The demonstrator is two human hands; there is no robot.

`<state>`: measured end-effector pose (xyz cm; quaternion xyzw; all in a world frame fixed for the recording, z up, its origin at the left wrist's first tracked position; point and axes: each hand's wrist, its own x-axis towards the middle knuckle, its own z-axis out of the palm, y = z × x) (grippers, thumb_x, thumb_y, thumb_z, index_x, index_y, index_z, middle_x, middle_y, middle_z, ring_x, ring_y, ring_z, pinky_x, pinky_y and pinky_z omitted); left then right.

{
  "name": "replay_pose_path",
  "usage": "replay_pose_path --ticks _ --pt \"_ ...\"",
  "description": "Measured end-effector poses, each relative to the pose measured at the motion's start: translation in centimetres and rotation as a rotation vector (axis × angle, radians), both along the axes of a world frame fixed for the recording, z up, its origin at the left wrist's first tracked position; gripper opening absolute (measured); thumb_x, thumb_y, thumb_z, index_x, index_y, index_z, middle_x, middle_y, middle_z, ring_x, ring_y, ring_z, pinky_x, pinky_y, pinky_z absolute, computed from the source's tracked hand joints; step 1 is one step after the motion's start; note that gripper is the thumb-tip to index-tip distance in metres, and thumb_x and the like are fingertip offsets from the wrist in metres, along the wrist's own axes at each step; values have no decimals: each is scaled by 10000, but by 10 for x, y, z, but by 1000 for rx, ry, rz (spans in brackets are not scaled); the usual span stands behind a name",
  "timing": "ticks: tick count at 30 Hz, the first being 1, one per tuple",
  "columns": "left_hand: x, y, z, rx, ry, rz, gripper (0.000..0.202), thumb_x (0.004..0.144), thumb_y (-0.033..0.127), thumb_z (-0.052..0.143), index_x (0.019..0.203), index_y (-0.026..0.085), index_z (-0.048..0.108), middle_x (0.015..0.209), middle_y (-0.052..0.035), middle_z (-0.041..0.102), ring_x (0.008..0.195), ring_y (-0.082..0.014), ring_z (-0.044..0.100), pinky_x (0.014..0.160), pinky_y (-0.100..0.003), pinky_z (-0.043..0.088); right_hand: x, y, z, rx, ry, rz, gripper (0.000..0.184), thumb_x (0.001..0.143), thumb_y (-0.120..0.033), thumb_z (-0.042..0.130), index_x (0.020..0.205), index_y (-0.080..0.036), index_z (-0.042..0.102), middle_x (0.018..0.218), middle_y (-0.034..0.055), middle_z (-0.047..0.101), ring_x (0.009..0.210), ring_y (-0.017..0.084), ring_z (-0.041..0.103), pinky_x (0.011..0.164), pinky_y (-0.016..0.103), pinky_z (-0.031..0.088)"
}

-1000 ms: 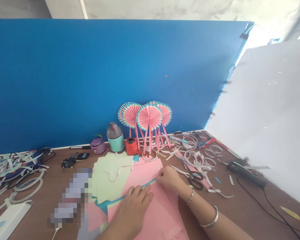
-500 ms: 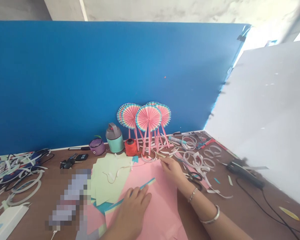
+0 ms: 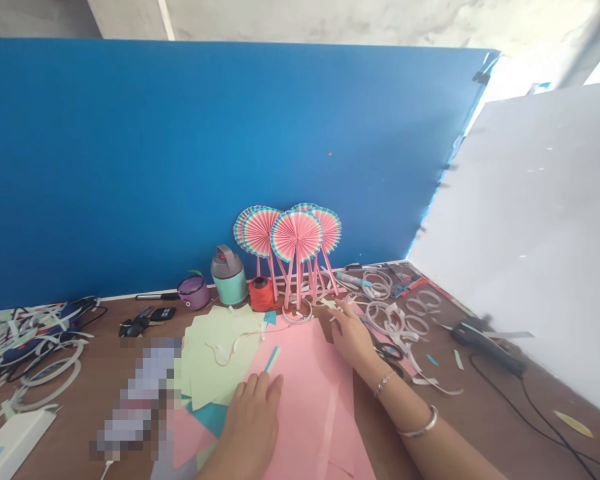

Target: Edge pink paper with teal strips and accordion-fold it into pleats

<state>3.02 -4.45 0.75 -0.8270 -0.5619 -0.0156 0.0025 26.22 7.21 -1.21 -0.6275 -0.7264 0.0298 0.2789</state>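
Note:
My left hand (image 3: 250, 417) lies flat and open on a pink paper sheet (image 3: 305, 380) near the front of the brown table (image 3: 480, 407). A thin blue paper strip (image 3: 271, 358) sticks up from under its fingertips. My right hand (image 3: 350, 333), with bracelets on the wrist, reaches past the far right corner of the pink sheet toward loose paper scraps (image 3: 330, 305). Its fingers are stretched out and hold nothing that I can see. Pale green sheets (image 3: 220, 353) lie to the left of the pink one.
Pink paper fans (image 3: 293, 240) lean on the blue board at the back, beside a red thread spool (image 3: 261, 293), a teal bottle (image 3: 230, 277) and a purple pot (image 3: 194, 292). Scissors (image 3: 387, 350), tape rings (image 3: 395, 313) and a glue gun (image 3: 485, 340) lie right. Paper strips crowd the left edge.
My right hand let go of the blue strip's far end and moved back toward the scraps. The strip swung from lying across the sheet to pointing away under my left hand.

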Motion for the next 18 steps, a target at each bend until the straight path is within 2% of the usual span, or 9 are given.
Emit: replay_pose_path --ticks 2,5,6,10,12,15,18 --pt "-1 -1 5 -6 -16 -6 568 719 37 396 1245 192 541 1013 -106 616 884 -248 548 745 -373 424 0 -1 2 0 -12 -13 338 786 -89 412 1036 -159 629 1269 117 495 1114 229 503 857 322 436" --pt "-4 -4 12 -44 -33 -6 552 745 41 372 1251 194 531 1011 -106 606 889 -238 555 752 -359 439 1 -2 7 7 -33 -37 138 786 -164 495 758 -172 630 969 94 588 927 223 547 784 312 426" --pt "-5 -5 14 -65 -48 -8 540 759 48 365 1254 194 526 1015 -106 601 899 -237 559 761 -358 447 1 -2 9 12 -46 -38 143 785 -177 508 680 -177 605 883 83 586 883 220 542 781 314 414" --pt "-9 -9 17 -140 -173 -22 470 791 121 400 1244 188 507 1071 -100 566 924 -217 578 809 -347 473 2 -2 9 34 -56 -4 167 785 -153 483 662 -178 593 829 77 577 852 215 511 785 316 373" --pt "-10 -8 15 -169 -221 -8 401 784 131 422 1161 182 550 1117 -99 555 911 -200 596 804 -332 488 1 -1 8 21 -21 0 173 770 -179 493 606 -180 550 805 68 566 816 203 504 742 300 369" --pt "-11 -4 12 -118 -237 -32 288 758 153 485 1019 189 601 1285 -108 505 1076 -252 550 885 -396 470 0 1 7 -15 59 6 271 720 -185 497 474 -192 385 677 29 506 702 164 482 625 260 339" --pt "-15 3 8 -32 -232 -216 397 764 181 525 1157 238 546 1443 -57 382 1283 -285 376 1020 -477 363 2 2 7 -49 115 -7 268 633 -122 475 453 -196 291 596 -5 438 580 125 423 526 240 270"
